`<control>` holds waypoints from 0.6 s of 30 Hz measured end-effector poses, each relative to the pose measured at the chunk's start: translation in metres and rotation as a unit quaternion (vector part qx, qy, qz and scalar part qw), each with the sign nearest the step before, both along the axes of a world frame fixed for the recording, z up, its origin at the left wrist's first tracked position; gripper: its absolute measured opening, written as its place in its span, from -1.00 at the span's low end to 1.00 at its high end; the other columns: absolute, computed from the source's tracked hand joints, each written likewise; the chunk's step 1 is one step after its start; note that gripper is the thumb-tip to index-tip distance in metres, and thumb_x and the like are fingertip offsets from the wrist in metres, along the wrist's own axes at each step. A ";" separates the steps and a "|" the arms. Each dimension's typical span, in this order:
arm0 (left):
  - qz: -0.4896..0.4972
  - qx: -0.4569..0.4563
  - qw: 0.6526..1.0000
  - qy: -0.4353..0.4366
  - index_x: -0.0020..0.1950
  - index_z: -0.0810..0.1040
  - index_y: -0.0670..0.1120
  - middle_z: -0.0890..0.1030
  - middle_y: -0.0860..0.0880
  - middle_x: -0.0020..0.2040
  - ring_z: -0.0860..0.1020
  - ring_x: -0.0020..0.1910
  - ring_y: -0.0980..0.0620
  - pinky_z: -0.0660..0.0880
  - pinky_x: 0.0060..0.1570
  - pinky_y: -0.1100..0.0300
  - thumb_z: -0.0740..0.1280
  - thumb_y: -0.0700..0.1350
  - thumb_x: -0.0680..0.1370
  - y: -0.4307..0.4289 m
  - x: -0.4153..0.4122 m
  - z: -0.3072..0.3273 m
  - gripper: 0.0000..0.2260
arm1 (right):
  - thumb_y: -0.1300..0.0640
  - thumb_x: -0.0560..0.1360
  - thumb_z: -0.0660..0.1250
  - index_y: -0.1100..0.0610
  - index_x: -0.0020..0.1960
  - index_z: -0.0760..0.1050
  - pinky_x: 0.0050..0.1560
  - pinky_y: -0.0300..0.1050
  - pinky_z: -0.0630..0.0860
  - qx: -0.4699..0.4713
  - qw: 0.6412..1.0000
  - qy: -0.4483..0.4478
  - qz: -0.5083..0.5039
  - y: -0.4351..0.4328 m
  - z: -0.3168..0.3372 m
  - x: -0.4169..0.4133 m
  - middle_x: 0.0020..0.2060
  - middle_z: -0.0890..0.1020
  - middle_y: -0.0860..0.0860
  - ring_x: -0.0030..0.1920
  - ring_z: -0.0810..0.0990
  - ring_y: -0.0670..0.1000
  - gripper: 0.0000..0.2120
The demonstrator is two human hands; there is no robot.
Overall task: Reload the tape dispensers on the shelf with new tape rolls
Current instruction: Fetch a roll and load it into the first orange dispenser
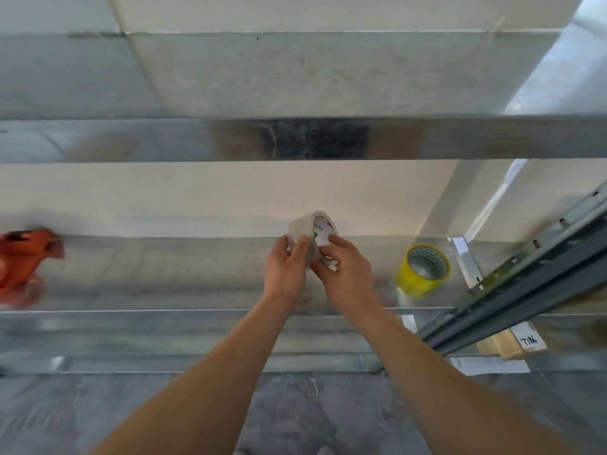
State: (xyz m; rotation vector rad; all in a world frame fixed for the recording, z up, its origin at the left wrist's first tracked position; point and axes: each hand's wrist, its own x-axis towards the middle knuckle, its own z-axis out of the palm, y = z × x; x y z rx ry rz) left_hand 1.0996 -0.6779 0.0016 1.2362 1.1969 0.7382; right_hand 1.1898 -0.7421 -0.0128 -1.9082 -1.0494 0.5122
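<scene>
Left hand (285, 269) and right hand (348, 274) meet above the shelf (164, 274), both gripping one white roll (300, 228). The left fingers curl round its outer band. The right thumb and forefinger pinch its rim, with the forefinger tip on the printed core. The open core faces right and toward the wearer, so the roll's axis runs roughly left to right, tilted.

Blurred at the frame's edge, the orange dispenser (23, 261) lies well to the left of the left hand, on the same shelf. The left hand is the nearer of the two. A yellow roll (410, 280) stands near the right hand, on its right, core upward.

Probable step: finding the tape's free end before loading. The next move likely calls for a long carry leftward to the dispenser, whose spindle side cannot be made out.
</scene>
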 end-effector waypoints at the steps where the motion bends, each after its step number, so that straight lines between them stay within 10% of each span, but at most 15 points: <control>1: 0.006 0.000 1.000 -0.003 -0.09 0.53 -0.02 0.62 0.02 -0.15 0.57 -0.17 0.05 0.53 -0.07 0.00 0.25 0.00 0.63 0.002 -0.005 0.004 -0.84 | 0.12 0.53 0.44 0.16 0.08 0.69 0.32 -0.12 0.40 0.004 1.000 0.011 -0.001 0.002 -0.001 -0.005 0.34 0.57 0.09 0.40 0.48 0.00 -0.82; 7: 0.025 -0.029 0.998 -0.046 -0.05 0.57 -0.14 0.62 -0.17 -0.10 0.58 -0.11 -0.09 0.56 0.03 -0.30 0.28 -0.07 0.56 0.018 -0.051 0.009 -0.84 | 0.13 0.45 0.49 0.10 -0.04 0.70 0.17 -0.23 0.44 -0.012 1.000 0.023 0.015 0.019 -0.002 -0.047 0.16 0.60 -0.10 0.23 0.58 -0.04 -0.90; 18: 0.012 0.033 0.997 -0.068 -0.04 0.56 -0.23 0.64 -0.15 -0.16 0.61 -0.13 -0.08 0.54 -0.02 0.01 0.27 -0.28 0.55 0.043 -0.172 0.011 -0.92 | -0.05 0.38 0.36 0.10 -0.20 0.53 -0.21 -0.12 0.42 0.053 0.974 0.220 -0.010 0.063 0.024 -0.162 -0.36 0.57 -0.11 -0.31 0.51 -0.10 -0.78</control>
